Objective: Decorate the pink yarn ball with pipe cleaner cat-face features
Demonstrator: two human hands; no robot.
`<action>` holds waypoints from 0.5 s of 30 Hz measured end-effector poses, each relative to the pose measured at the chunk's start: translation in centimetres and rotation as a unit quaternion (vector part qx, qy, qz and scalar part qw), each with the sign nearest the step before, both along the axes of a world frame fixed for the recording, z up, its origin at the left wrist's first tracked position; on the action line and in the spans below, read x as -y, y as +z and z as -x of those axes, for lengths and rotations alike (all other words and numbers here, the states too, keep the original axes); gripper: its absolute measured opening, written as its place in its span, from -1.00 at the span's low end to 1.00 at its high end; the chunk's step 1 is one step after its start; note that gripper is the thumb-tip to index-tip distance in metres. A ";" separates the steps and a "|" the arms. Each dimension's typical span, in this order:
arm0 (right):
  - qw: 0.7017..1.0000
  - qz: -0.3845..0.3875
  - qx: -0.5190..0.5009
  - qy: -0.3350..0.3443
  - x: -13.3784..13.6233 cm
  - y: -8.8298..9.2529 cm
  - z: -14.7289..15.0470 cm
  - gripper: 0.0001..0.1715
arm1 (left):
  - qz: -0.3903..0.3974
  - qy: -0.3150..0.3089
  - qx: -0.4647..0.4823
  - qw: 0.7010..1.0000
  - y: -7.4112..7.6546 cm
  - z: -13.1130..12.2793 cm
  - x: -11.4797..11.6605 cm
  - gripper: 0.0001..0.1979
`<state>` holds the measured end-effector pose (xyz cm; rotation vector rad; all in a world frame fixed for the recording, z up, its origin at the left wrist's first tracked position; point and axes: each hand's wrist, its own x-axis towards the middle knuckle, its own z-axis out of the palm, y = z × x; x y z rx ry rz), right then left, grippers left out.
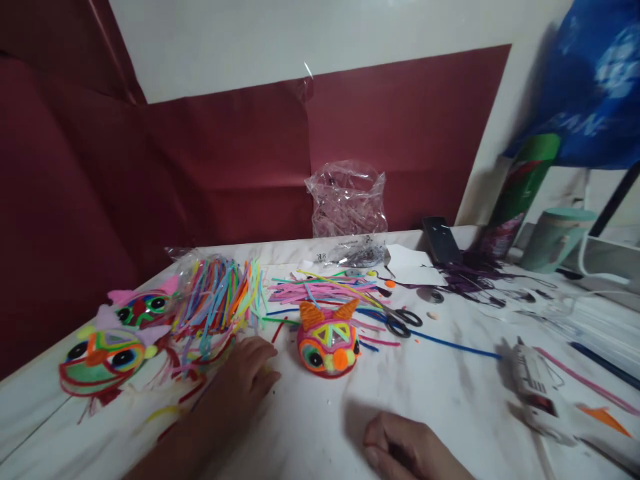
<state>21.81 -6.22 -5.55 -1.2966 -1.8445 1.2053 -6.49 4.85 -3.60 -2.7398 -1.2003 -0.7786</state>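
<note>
Loosely curled right hand — left hand near fuzzy, rounded figure.

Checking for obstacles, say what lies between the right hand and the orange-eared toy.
Bare marbled tabletop separates the right hand from the orange-eared toy in the head view.

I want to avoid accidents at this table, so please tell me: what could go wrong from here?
The scissors lie by the coloured strips behind the orange-eared figure, so a hand reaching there could get cut.

What looks like a glue gun lies on the right; if hot, which I cannot see, it might burn the right hand reaching past.

The left hand is near the bundle of strips and might scatter some.
</note>
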 end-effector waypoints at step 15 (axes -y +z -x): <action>1.000 -0.009 -0.005 -0.010 0.0 -1.0 -0.1 -0.58 | 0.126 0.046 -0.089 0.987 0.0 0.4 -0.5 -0.87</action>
